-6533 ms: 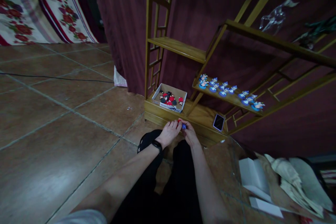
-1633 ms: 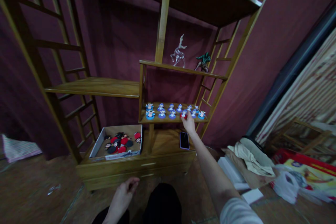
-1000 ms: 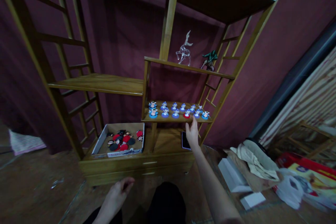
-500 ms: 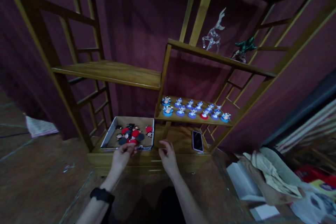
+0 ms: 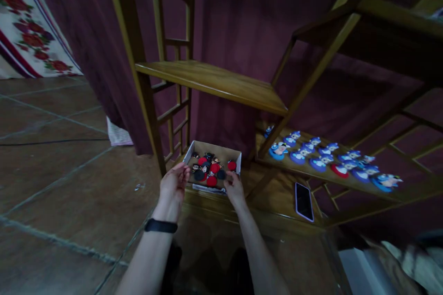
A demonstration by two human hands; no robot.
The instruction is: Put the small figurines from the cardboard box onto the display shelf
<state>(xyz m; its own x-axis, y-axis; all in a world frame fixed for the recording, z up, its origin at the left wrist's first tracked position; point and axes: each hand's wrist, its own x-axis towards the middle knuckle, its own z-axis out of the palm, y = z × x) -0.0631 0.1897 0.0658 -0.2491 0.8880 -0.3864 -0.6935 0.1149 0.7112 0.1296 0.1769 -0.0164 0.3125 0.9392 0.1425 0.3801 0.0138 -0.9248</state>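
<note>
A shallow cardboard box (image 5: 236,150) with white outer sides stands on the low wooden ledge of the shelf unit. Small figurines (image 5: 215,168) lie jumbled inside it, several showing red or black round bases. My left hand (image 5: 174,187), with a dark band at the wrist, is at the box's front left corner, its fingers loosely bent and apart. At the front right corner is my right hand (image 5: 235,189), thumb and forefinger spread. Both hands look bare of any object; whether the fingertips touch the box walls I cannot tell.
To the right, small figurines on blue, purple and red bases (image 5: 321,161) stand in rows on a raised shelf (image 5: 346,183). A phone (image 5: 303,201) lies on the ledge below. An upper shelf board (image 5: 214,82) overhangs the box. A white box (image 5: 363,269) sits on the floor, lower right.
The view has swung left, so the figurine rows and phone now appear further right. My hands have moved apart, from in front of the box to its two front corners.
</note>
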